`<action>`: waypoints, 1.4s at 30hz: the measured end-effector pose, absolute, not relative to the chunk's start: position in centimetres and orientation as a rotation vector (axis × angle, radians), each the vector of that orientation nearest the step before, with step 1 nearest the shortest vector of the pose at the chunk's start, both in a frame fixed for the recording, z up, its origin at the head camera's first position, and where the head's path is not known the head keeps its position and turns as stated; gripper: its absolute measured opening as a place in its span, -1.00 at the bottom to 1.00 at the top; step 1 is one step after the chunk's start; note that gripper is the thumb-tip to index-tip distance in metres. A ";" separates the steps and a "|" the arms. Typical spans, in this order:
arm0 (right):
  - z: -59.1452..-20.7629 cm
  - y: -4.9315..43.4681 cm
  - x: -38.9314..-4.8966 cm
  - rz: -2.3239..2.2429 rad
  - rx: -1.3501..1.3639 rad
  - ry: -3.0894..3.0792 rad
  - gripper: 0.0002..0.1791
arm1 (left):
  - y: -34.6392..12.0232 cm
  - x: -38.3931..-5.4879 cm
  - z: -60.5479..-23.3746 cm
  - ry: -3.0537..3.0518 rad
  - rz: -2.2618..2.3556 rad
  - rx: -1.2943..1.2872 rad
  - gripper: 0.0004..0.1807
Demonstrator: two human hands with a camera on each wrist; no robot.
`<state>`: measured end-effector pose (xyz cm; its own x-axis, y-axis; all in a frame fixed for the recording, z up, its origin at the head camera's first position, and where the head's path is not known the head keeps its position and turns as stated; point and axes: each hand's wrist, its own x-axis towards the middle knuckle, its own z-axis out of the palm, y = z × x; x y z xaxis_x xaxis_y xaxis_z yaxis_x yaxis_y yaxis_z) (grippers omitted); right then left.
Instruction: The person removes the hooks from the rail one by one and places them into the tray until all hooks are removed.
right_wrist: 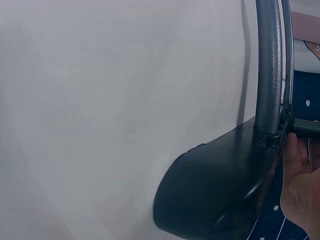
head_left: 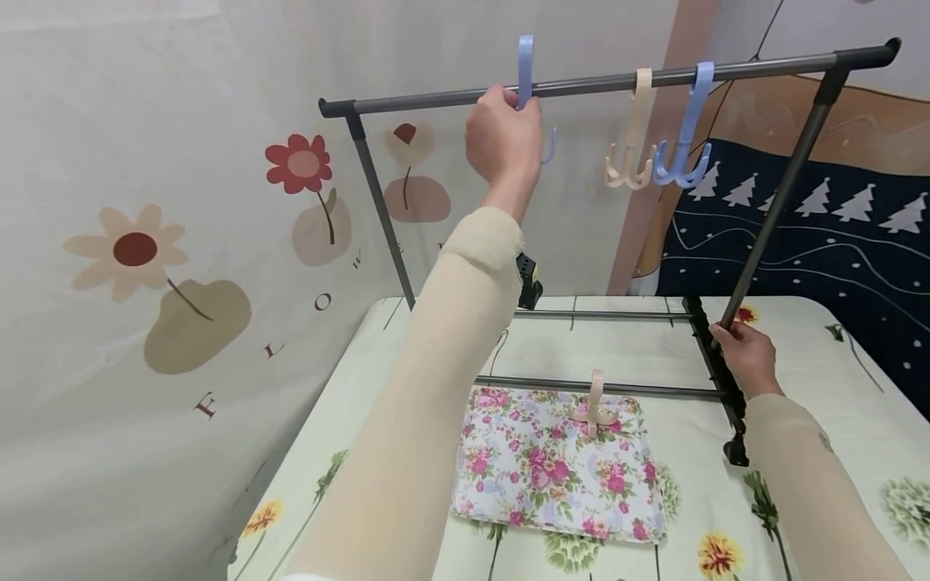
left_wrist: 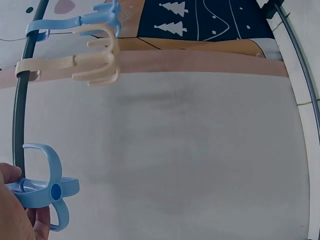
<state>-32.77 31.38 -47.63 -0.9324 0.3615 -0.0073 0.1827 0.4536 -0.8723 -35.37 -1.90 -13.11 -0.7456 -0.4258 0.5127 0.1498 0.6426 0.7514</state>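
My left hand [head_left: 506,137] pinches a blue four-pronged hook [head_left: 526,60] at the top rail [head_left: 581,86] of a dark metal rack. In the left wrist view, the prongs of this blue hook [left_wrist: 56,191] point out past the fingers, and the thumb lies against the rail [left_wrist: 21,105]. Low on the right, my right hand [head_left: 748,355] grips the rack's slanted post [head_left: 777,210] near its black base [head_left: 708,355]. The right wrist view has that hand [right_wrist: 302,195] beside the dark base piece [right_wrist: 210,190]; part of its grip is hidden.
A beige hook [head_left: 630,133] and another blue hook [head_left: 685,129] hang farther right on the rail. On the flower-patterned table cover [head_left: 349,500] lies a floral cloth [head_left: 545,468], a beige hook [head_left: 596,403] over it at the lower bar. A curtain [head_left: 145,97] stands behind.
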 end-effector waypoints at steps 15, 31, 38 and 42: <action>-47.8 31.1 -32.6 1.444 -0.449 -2.523 -0.36 | -3.8 -34.1 -15.2 -2.141 -1.122 -0.009 -0.78; -48.1 31.3 -33.0 1.459 -0.497 -2.532 -0.38 | -6.4 -33.6 -19.9 -2.168 -1.286 -0.239 -0.80; -48.0 31.2 -32.9 1.450 -0.491 -2.526 -0.39 | -7.5 -33.3 -21.2 -2.259 -1.295 -0.311 -0.80; -48.0 31.3 -32.9 1.447 -0.491 -2.535 -0.37 | -8.2 -33.0 -22.0 -2.302 -1.314 -0.343 -0.80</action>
<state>-32.88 31.29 -48.03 -0.9288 0.3705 -0.0060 0.1935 0.4712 -0.8605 -33.04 -8.16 -22.03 -0.8610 -0.0127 0.5085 0.4314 0.5115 0.7431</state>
